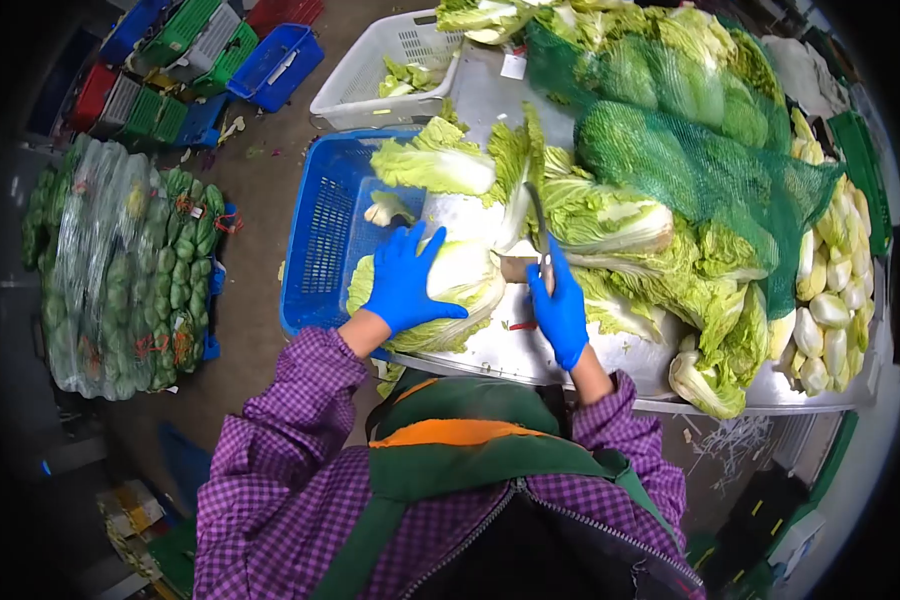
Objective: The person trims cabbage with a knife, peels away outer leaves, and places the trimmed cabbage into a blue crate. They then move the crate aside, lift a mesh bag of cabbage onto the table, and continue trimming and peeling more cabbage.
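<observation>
My left hand [407,282], in a blue glove, rests with fingers spread on a pale cabbage head [475,280] at the near edge of the metal table. My right hand [558,310], also gloved in blue, is closed around the handle of a knife [541,222]. Its dark curved blade points away from me, beside loose cabbage leaves [510,165]. A trimmed cabbage [615,215] lies just beyond the knife, to the right. Left of the cabbage under my hand stands a blue basket [315,235], partly hidden by leaves.
A white crate [345,95] holding leaves stands beyond the blue basket. Green net bags of cabbages [670,150] and a pile of pale heads [835,300] fill the table's right side. Wrapped greens [125,270] stand on the left, with colored crates [275,65] behind.
</observation>
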Available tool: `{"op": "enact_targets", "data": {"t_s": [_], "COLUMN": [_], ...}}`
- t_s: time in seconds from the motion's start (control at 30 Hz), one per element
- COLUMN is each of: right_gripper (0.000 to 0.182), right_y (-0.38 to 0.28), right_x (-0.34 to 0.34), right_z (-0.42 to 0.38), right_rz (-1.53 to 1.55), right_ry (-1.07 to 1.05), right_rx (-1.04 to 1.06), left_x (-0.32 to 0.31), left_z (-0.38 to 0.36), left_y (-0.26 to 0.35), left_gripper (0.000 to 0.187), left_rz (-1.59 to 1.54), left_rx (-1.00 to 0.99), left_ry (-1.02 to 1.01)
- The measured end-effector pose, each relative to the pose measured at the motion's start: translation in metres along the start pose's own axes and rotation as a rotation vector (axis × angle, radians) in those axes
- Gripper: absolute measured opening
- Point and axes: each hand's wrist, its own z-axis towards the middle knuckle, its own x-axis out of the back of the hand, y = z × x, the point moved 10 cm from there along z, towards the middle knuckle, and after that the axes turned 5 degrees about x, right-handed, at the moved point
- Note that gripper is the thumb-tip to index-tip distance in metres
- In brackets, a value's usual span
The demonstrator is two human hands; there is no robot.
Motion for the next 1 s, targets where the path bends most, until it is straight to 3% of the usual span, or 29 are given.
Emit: {"op": "enact_targets", "data": {"t_s": [0.03, 0.13, 0.2, 0.33, 0.4, 0.53, 0.67, 1.0], "right_gripper": [0.051, 0.051, 0.039, 0.032, 0.030, 0.024, 0.025, 0.020], "right_y": [0.003, 0.023, 0.028, 0.042, 0.040, 0.037, 0.044, 0.058], "right_x": [0.002, -0.006, -0.015, -0.045, -0.054, -0.059, -0.066, -0.079], "right_z": [-0.010, -0.035, -0.043, -0.033, -0.030, -0.031, -0.028, -0.008], "right_rz": [-0.113, -0.222, -0.158, 0.025, -0.111, -0.156, -0.188, -0.375], "right_ry": [0.060, 0.013, 0.054, -0.098, -0.152, -0.306, -0.204, -0.240], "right_rx": [0.194, 0.118, 0.190, 0.186, 0.223, 0.074, 0.179, 0.006], "left_x": [-0.003, -0.017, -0.018, -0.023, -0.029, -0.028, -0.029, -0.033], "left_z": [0.006, 0.020, 0.021, 0.023, 0.024, 0.026, 0.027, 0.034], "left_y": [0.011, 0.004, 0.007, 0.005, 0.002, 0.004, 0.002, 0.001], "left_gripper": [0.110, 0.112, 0.113, 0.117, 0.117, 0.116, 0.115, 0.115], "left_rz": [0.032, 0.000, -0.024, 0.020, -0.017, 0.001, 0.007, 0.026], "left_rx": [-0.045, 0.005, -0.007, 0.053, 0.076, 0.086, 0.085, 0.171], "left_ry": [0.001, -0.089, -0.113, -0.117, -0.166, -0.166, -0.159, -0.213]}}
